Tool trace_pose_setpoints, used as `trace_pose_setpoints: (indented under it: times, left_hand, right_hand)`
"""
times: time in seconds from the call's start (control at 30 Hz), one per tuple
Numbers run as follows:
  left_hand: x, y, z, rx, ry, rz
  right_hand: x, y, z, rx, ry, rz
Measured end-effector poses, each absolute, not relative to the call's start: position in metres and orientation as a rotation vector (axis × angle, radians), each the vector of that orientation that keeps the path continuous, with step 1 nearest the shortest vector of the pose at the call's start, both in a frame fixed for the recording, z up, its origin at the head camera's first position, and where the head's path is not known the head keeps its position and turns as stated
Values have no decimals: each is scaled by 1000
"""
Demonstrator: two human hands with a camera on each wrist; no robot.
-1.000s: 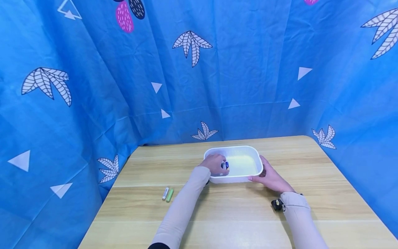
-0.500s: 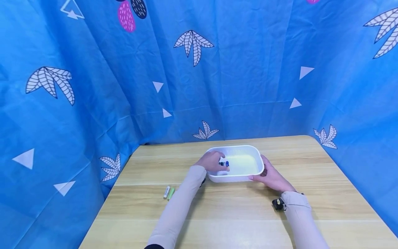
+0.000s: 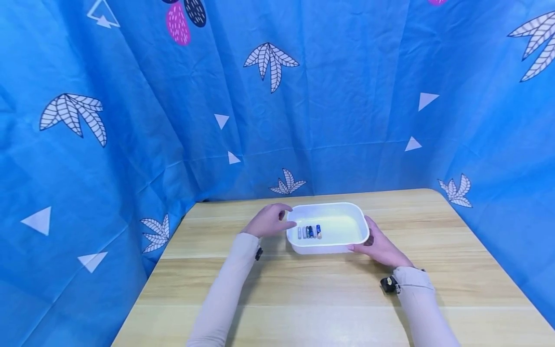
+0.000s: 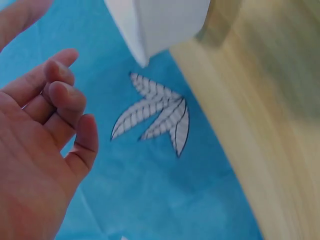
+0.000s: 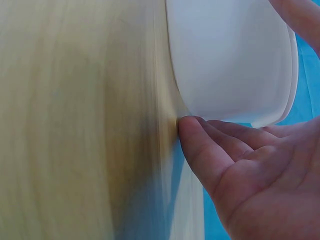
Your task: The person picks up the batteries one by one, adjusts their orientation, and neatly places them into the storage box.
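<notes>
A white plastic box (image 3: 342, 243) stands on the wooden table, its long side towards me. Inside its left half lies a row of several batteries (image 3: 310, 232), the rightmost blue with a pale end. My left hand (image 3: 269, 220) is just outside the box's left end, thumb and fingers apart, holding nothing. The left wrist view shows its palm (image 4: 35, 155) bare and the fingers loosely bent. At the right end my right hand (image 3: 382, 246) holds the box by its near corner, thumb at the front and fingers along the end wall (image 5: 230, 60).
The wooden table (image 3: 329, 299) reaches a blue patterned curtain (image 3: 347, 120) at the back and both sides. My left forearm (image 3: 227, 284) crosses the table's left part and covers where two batteries lay in the earlier frames. A small black device (image 3: 388, 284) sits at my right wrist.
My left hand has let go of the batteries and moved left out of the box, uncovering the row. The left forearm now hides the white and green batteries on the table. My right hand stays put.
</notes>
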State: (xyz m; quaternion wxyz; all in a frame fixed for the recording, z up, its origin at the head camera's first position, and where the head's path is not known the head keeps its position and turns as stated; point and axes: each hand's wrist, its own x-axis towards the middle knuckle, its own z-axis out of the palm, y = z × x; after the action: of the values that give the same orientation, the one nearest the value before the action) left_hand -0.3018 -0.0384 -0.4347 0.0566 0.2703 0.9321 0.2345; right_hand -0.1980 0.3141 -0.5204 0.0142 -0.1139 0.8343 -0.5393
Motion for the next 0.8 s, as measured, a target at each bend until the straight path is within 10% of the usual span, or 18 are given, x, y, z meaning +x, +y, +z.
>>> trace_pose_setpoints:
  times: [0.8]
  left_hand:
    - [-248, -163, -442, 671, 2843, 829]
  right_hand:
    - [-197, 315, -520, -345, 2581, -1694]
